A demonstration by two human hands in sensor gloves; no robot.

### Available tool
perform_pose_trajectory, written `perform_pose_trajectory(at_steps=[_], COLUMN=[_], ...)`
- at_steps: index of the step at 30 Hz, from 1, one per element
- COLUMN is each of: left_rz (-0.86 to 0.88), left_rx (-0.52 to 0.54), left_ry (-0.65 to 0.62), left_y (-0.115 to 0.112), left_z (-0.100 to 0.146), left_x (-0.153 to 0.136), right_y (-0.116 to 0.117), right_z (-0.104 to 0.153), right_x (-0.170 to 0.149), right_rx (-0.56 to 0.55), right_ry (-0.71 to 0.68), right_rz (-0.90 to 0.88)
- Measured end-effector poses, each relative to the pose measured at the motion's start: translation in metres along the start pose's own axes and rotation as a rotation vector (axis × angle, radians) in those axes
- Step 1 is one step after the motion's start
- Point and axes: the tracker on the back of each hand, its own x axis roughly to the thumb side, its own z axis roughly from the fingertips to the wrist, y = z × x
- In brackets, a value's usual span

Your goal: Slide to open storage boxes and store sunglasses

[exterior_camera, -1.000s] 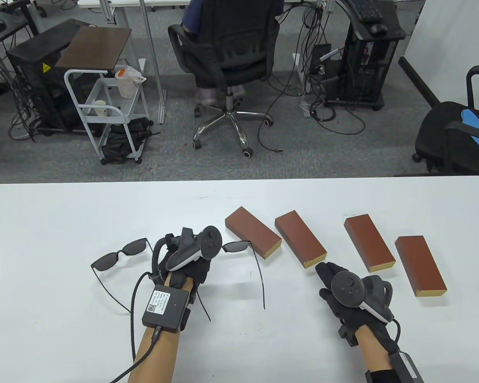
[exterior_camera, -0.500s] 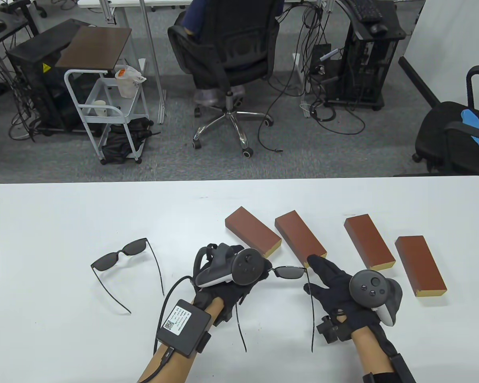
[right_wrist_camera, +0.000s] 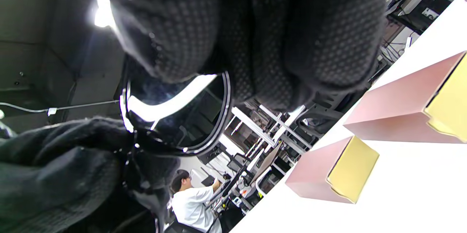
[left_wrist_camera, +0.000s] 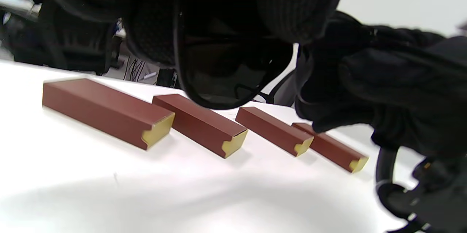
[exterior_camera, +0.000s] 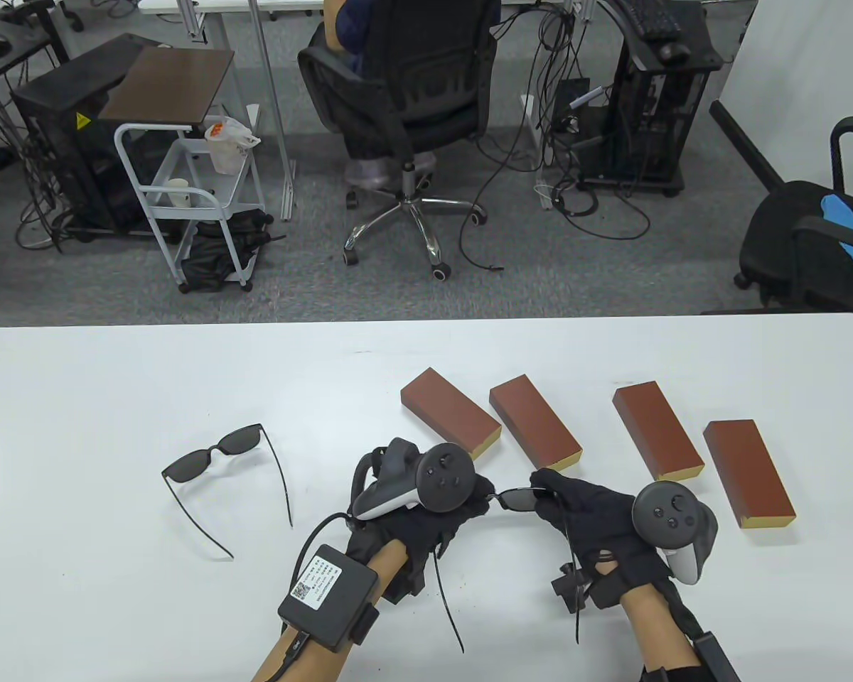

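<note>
1. Both hands hold one pair of sunglasses (exterior_camera: 517, 499) up off the table (exterior_camera: 114, 398), near the middle of its near edge
2. The left hand (exterior_camera: 426, 515) grips the left end of the frame; its fingers curl round that end, and one thin temple arm hangs down below it toward the near edge
3. The right hand (exterior_camera: 597, 518) pinches the right end of the frame between thumb and fingertips, and the other temple arm drops down past its wrist
4. In the right wrist view a dark lens (right_wrist_camera: 178, 116) sits right under the gloved fingers (right_wrist_camera: 171, 25) that press on its rim
5. In the left wrist view the same lens (left_wrist_camera: 226, 76) hangs below the left glove, with the right hand close beside it
6. Four brown boxes lie in a row across the right half of the table, each slanted with its yellow end facing the near edge, all slid shut
7. The first box (exterior_camera: 451, 414) is nearest the table's middle, the second box (exterior_camera: 535, 425) is just beside it, and the held sunglasses hover just in front of the second one's yellow end
8. The third box (exterior_camera: 657, 431) and the fourth box (exterior_camera: 748, 472) lie further toward the right edge, apart from the hands
9. A second pair of sunglasses (exterior_camera: 217, 455) rests on the left half of the table with its arms unfolded toward the near edge, well apart from both hands
</note>
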Motion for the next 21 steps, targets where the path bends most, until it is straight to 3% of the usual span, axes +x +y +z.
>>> perform_pose_trajectory(at_steps=[5, 8, 12, 16, 21], left_rz=[0.405, 0.784, 1.136, 1.331, 1.381], left_rx=[0.039, 0.089, 0.132, 0.202, 0.257], left_ry=[0.053, 0.048, 0.007, 0.009, 0.056], left_y=[-0.002, -0.014, -0.034, -0.053, -0.068], left_z=[0.012, 0.023, 0.033, 0.04, 0.045], left_x=[-0.026, -0.041, -0.049, -0.05, -0.047], right_y=[-0.007, -0.009, -0.005, 0.001, 0.008], right_z=[0.002, 0.005, 0.01, 0.015, 0.02], right_x=[0.002, -0.001, -0.001, -0.001, -0.002], right_rx=[-0.094, -0.144, -0.174, -0.179, -0.158], right_ry=[0.043, 0.126, 0.219, 0.302, 0.343], right_rz=[-0.002, -0.071, -0.14, -0.22, -0.265])
